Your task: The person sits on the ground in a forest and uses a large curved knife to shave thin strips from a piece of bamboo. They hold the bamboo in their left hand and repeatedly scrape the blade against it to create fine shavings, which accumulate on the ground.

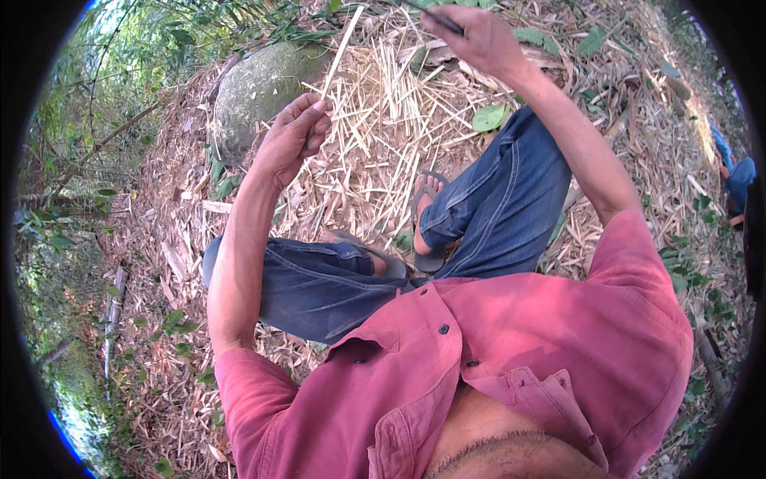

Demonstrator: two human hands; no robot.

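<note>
My left hand (291, 140) is closed, thumb pressed against the fingers, on a thin pale bamboo strip (343, 52) that points up and away from me. Farther right and forward, my right hand (483, 41) grips a dark, narrow tool (447, 22) that looks like a knife. The far end of that tool runs toward the upper edge and is hard to make out. The two hands are well apart, and the tool does not touch the strip. Beneath them lies a loose heap of pale split slivers (371, 120).
A large rounded grey-green stone (259, 92) stands just beyond my left hand. My bent legs in blue jeans (511, 199) and feet in sandals (429, 215) are below. Dry leaf litter covers the ground; green plants grow at left. Something blue (742, 180) is at far right.
</note>
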